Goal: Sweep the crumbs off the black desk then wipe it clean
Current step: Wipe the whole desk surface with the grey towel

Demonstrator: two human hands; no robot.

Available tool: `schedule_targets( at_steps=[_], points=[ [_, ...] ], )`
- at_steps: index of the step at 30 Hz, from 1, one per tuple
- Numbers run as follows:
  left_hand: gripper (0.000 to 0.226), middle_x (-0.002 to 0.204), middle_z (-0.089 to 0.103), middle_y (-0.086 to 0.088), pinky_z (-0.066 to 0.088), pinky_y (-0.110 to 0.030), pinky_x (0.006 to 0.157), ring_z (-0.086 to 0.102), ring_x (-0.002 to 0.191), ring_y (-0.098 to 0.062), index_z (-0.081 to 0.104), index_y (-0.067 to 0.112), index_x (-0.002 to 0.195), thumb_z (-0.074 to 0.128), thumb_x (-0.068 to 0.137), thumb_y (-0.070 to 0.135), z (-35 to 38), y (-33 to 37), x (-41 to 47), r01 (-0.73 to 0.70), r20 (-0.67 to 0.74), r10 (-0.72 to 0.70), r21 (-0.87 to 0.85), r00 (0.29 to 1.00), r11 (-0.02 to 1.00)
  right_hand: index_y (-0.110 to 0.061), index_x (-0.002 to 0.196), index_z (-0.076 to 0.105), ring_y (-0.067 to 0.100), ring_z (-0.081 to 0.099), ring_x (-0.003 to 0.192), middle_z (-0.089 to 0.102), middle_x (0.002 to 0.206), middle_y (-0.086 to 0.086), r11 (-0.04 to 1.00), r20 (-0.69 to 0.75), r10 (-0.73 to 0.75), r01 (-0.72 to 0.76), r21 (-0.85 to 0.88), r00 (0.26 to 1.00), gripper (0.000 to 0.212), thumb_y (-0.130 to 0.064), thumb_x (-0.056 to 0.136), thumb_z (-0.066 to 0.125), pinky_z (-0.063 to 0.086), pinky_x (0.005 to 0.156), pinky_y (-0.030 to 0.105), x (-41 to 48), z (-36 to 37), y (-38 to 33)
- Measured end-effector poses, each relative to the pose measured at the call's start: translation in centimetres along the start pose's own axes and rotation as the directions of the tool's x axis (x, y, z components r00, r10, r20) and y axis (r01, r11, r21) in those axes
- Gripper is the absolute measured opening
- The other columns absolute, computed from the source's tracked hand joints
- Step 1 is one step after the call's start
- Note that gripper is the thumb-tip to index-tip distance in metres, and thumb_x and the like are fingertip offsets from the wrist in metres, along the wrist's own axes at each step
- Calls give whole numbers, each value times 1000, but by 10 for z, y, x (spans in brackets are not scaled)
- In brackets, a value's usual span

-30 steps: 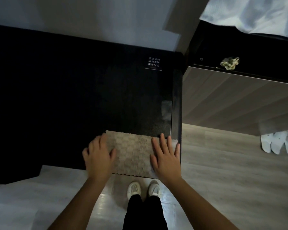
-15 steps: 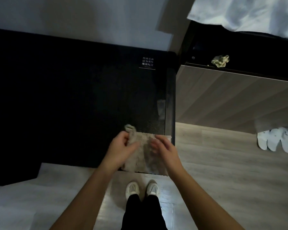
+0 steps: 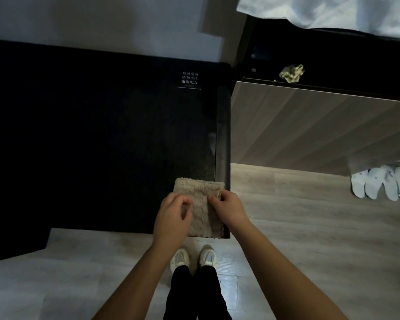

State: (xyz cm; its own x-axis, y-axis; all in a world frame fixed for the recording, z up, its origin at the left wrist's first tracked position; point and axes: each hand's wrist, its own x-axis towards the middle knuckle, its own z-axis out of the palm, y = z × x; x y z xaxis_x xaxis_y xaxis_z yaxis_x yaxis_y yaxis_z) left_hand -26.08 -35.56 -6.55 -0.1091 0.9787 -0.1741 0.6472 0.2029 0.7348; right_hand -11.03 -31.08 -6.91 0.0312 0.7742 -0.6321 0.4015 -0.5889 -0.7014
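The right hand (image 3: 229, 207) pinches the upper right part of a folded beige textured cloth (image 3: 202, 215), fingers curled tight on the fabric; the left hand (image 3: 173, 218) holds the cloth's left edge, its fingers bent around it; the cloth lies flat on the near right corner of the glossy black desk (image 3: 102, 135), its near edge at the desk's front rim; fine pale specks (image 3: 207, 165) dot the surface just beyond it; a small white-lettered label (image 3: 189, 77) sits at the far right corner; a wood-grain panel (image 3: 321, 128) stands right of the desk; a crumpled pale wad (image 3: 292, 73) rests on the dark ledge above it; white slippers (image 3: 382, 187) lie on the floor.
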Motion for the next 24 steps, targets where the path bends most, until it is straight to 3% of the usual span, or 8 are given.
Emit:
schedule_targets(
  at_steps=[5, 8, 12, 14, 17, 20, 22, 24],
  points=[
    [19, 93, 58, 7, 42, -27, 73, 52, 87, -13, 65, 21, 89, 70, 75, 9, 14, -13, -3, -157, 30, 154, 261, 988, 952, -18, 109, 58, 5, 56, 79, 60, 90, -10, 977, -163, -131, 100, -189, 978, 22, -21, 89, 64, 37, 58, 7, -5, -2, 9],
    [21, 97, 58, 7, 47, -30, 76, 53, 90, -13, 65, 21, 94, 68, 77, 9, 17, -12, -6, -178, 8, 181, 240, 983, 954, -17, 118, 52, 1, 53, 75, 62, 95, -7, 980, -198, -133, 99, -175, 971, 30, -20, 90, 64, 37, 56, 8, -6, -4, 8],
    [43, 127, 45, 13, 35, -29, 99, 40, 116, -6, 54, 25, 124, 62, 83, 12, 2, -6, 13, -81, -71, 91, 127, 993, 989, -20, 130, 45, 5, 54, 83, 64, 110, -2, 979, -186, -149, 118, -167, 971, 47, -21, 88, 67, 41, 64, 10, -3, -9, 5],
    [59, 132, 40, 20, 24, -28, 104, 32, 125, -5, 39, 29, 139, 58, 85, 14, -10, -4, 36, -108, 56, 102, 116, 993, 987, -21, 133, 43, 6, 53, 85, 64, 111, -1, 972, -162, -167, 135, -193, 972, 52, -20, 88, 68, 43, 69, 14, -3, -10, 5],
    [53, 116, 51, 19, 27, -27, 99, 37, 117, -10, 33, 40, 139, 52, 91, 29, -24, 2, 62, -166, 260, 112, 193, 959, 967, -22, 134, 42, 7, 56, 87, 65, 114, 1, 963, -165, -205, 169, -209, 965, 53, -22, 88, 68, 42, 66, 12, -1, -9, 7],
    [43, 100, 48, 15, 27, -26, 92, 37, 98, -6, 42, 33, 135, 53, 93, 36, -31, 3, 72, -187, 256, 99, 344, 961, 920, -24, 138, 38, 13, 58, 106, 58, 126, 0, 952, -186, -236, 188, -242, 954, 60, -25, 87, 69, 45, 79, 19, -1, -8, 9],
    [44, 101, 50, 14, 29, -29, 94, 41, 98, -6, 45, 29, 132, 56, 91, 40, -29, -1, 75, -205, 237, 108, 431, 965, 879, -26, 141, 35, 17, 54, 114, 49, 133, 0, 886, -222, -307, 192, -423, 925, 67, -30, 85, 70, 46, 84, 26, -3, -6, 11],
    [46, 110, 54, 11, 31, -32, 97, 46, 106, -9, 46, 28, 131, 58, 89, 42, -22, -7, 74, -198, 206, 115, 448, 972, 872, -24, 142, 37, 24, 45, 126, 43, 140, 6, 728, -238, -483, 235, -644, 843, 70, -26, 82, 71, 44, 97, 40, -6, -3, 14]
  ],
)
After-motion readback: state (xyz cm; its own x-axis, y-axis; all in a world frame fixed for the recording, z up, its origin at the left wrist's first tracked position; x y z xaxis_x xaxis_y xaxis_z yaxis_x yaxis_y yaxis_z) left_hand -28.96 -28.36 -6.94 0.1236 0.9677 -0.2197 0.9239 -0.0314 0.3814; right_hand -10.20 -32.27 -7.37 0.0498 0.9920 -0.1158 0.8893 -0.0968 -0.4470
